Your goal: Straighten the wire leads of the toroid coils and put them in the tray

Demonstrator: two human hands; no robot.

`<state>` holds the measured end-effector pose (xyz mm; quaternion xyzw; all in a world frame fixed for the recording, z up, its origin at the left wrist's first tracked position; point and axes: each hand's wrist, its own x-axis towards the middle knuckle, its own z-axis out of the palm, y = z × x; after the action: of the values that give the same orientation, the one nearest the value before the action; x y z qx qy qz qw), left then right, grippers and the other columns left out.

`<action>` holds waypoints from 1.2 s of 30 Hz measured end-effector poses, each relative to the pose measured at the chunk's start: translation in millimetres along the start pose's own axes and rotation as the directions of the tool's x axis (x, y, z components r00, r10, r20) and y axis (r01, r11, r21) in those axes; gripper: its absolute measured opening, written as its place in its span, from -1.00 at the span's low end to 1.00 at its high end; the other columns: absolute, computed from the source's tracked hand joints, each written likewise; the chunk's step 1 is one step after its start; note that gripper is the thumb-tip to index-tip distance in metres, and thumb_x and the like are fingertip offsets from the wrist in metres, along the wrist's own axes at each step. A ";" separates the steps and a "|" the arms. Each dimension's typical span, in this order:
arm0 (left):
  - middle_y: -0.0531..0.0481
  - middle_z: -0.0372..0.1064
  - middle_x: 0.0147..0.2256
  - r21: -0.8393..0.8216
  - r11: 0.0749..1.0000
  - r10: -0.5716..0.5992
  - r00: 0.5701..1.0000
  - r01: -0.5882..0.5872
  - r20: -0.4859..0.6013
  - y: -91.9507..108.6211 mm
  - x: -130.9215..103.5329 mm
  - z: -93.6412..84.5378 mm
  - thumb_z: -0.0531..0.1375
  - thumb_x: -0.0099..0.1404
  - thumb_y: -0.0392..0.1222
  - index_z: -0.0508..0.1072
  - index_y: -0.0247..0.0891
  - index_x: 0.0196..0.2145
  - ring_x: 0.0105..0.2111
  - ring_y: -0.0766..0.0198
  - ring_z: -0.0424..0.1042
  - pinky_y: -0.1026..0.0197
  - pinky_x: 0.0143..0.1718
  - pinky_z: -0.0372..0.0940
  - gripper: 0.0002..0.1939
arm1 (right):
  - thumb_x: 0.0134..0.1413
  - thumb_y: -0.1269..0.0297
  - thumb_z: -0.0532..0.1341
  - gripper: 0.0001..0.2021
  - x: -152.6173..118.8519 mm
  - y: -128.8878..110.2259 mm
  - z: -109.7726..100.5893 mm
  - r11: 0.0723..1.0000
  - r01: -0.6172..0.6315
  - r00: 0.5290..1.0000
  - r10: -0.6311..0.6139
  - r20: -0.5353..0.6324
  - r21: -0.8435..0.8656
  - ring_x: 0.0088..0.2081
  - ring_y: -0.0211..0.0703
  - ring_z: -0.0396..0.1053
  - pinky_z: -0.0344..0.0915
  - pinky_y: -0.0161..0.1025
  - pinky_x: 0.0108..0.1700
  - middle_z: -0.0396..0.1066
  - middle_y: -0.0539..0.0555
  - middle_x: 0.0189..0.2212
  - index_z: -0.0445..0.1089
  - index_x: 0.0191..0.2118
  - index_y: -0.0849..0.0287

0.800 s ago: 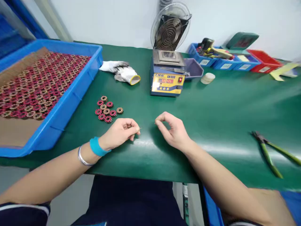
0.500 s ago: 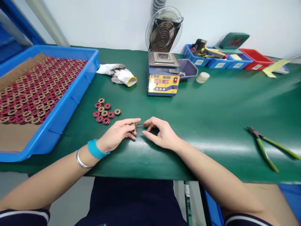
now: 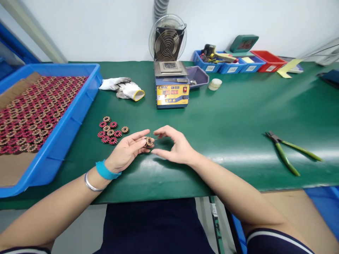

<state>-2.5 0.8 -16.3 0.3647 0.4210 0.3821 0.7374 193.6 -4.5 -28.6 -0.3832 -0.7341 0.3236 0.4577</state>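
Observation:
Between the thumb and fingers of my left hand (image 3: pixel 129 148) is a small copper-coloured wound ring (image 3: pixel 149 141), its face turned up and thin wire ends sticking out. Just right of it, my right hand (image 3: pixel 176 144) is curved with thumb and fingers apart, holding nothing that I can make out; its fingertips are close to the wire ends. Left of my left hand, several red and copper-coloured wound rings (image 3: pixel 110 132) lie grouped on the green table (image 3: pixel 225 123).
A blue tray (image 3: pixel 76 123) full of wound rings stands at the left. Behind are white gloves (image 3: pixel 129 90), a solder pot (image 3: pixel 172 88) with a fan, a purple bin (image 3: pixel 202 78) and a round white container (image 3: pixel 215 84). Green-handled pliers (image 3: pixel 287 150) lie at the right.
The view has shifted, moving the tabletop items leftward. The ring in my left hand has turned to show its face. My right hand's thumb and fingers have spread wider.

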 end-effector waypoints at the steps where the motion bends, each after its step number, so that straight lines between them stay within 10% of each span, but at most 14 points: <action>1: -0.08 0.54 -0.25 0.002 1.000 0.001 1.000 -0.001 0.004 -1.3 0.8 -0.1 0.40 0.06 -0.23 0.52 -0.27 -0.06 -0.28 0.22 0.50 0.20 -0.29 0.43 -0.55 | -0.12 0.18 0.41 -0.60 -0.5 -0.9 5.5 0.999 0.035 0.999 -0.035 0.002 -0.008 -0.22 -0.14 0.39 0.37 -0.15 -0.10 0.41 0.12 -0.24 0.36 -0.17 0.23; 12: -0.08 0.52 -0.24 0.103 0.987 0.125 0.991 -0.120 -0.043 -4.5 -0.1 0.4 0.42 0.00 -0.23 0.45 -0.32 0.01 -0.29 0.25 0.50 0.22 -0.29 0.45 -0.42 | 0.08 0.38 0.23 -0.97 -3.6 -0.9 8.6 0.996 -0.072 0.997 0.073 0.010 -0.057 -0.43 -0.30 0.34 0.34 -0.28 -0.27 0.39 -0.01 -0.45 0.40 -0.36 0.20; 19: -0.15 0.51 -0.22 0.360 0.866 0.406 0.908 -0.347 -0.100 -11.4 2.1 -0.4 0.41 -0.02 -0.18 0.40 -0.40 -0.02 -0.22 0.21 0.48 0.13 -0.16 0.45 -0.40 | 0.09 0.11 0.21 -0.75 0.5 -11.5 -12.4 0.926 -0.293 0.953 0.302 -0.001 0.238 -0.57 -0.36 0.29 0.24 -0.38 -0.47 0.29 -0.08 -0.60 0.29 -0.44 0.19; 26: -0.17 0.48 -0.18 0.472 0.793 0.473 0.878 -0.386 -0.076 -12.0 -2.7 4.5 0.38 0.02 -0.16 0.38 -0.35 -0.01 -0.18 0.18 0.49 0.17 -0.20 0.46 -0.43 | 0.02 0.02 0.25 -0.67 -2.8 -10.1 9.3 0.867 -0.448 0.881 0.385 0.276 0.219 -0.61 -0.38 0.25 0.20 -0.38 -0.54 0.36 -0.04 -0.58 0.32 -0.48 0.22; 31: -0.16 0.48 -0.18 0.497 0.781 0.456 0.889 -0.379 -0.038 -13.4 -5.1 4.9 0.36 0.06 -0.17 0.37 -0.34 0.02 -0.18 0.17 0.49 0.18 -0.23 0.48 -0.43 | 0.07 -0.01 0.20 -0.66 2.6 -2.7 2.0 0.859 -0.405 0.898 0.438 -0.039 0.314 -0.61 -0.36 0.25 0.23 -0.35 -0.50 0.30 -0.08 -0.60 0.28 -0.47 0.18; 36: -0.14 0.48 -0.19 0.528 0.753 0.434 0.899 -0.393 0.050 -17.1 -9.5 9.0 0.33 0.10 -0.23 0.35 -0.35 0.07 -0.19 0.20 0.49 0.20 -0.22 0.47 -0.44 | 0.02 0.15 0.27 -0.80 0.8 -8.7 13.4 0.979 -0.162 0.972 0.180 -0.154 0.124 -0.31 -0.23 0.38 0.33 -0.24 -0.18 0.41 0.03 -0.39 0.38 -0.40 0.19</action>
<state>6.7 -17.0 -24.3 0.6210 0.4456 0.4193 0.4898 178.8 -9.9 -26.0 -0.4445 -0.6391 0.3690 0.5077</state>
